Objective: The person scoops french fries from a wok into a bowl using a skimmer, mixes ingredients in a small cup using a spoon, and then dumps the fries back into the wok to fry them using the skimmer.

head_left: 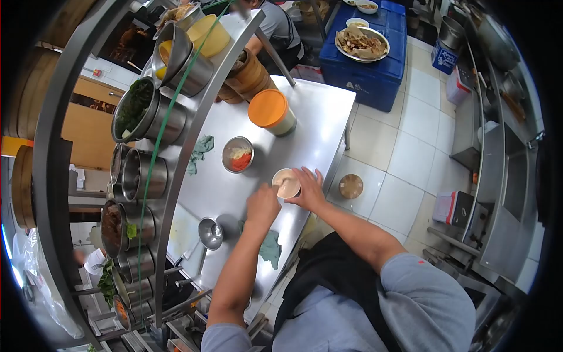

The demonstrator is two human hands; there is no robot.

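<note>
My right hand point(309, 190) is wrapped round a small white cup point(291, 191), thumb and fingers on its sides. Inside the cup is a pale pinkish cream or sauce point(286, 182). My left hand point(263, 203) is closed in a fist at the cup's left rim; what it grips is mostly hidden, though something seems to reach into the cream. Beyond the hands stands a metal bowl point(249, 163) holding red and pale chopped food. Closer to me, left of my left forearm, sits a small metal bowl point(205, 237). A green cloth point(270, 251) lies by that forearm.
A tub with an orange lid point(270, 108) stands farther back on the steel table point(319, 111). Along the left, a raised shelf point(205, 100) carries several metal pots. Another green cloth point(201, 151) lies near it. Behind are a blue cooler point(366, 82) and a person point(275, 26).
</note>
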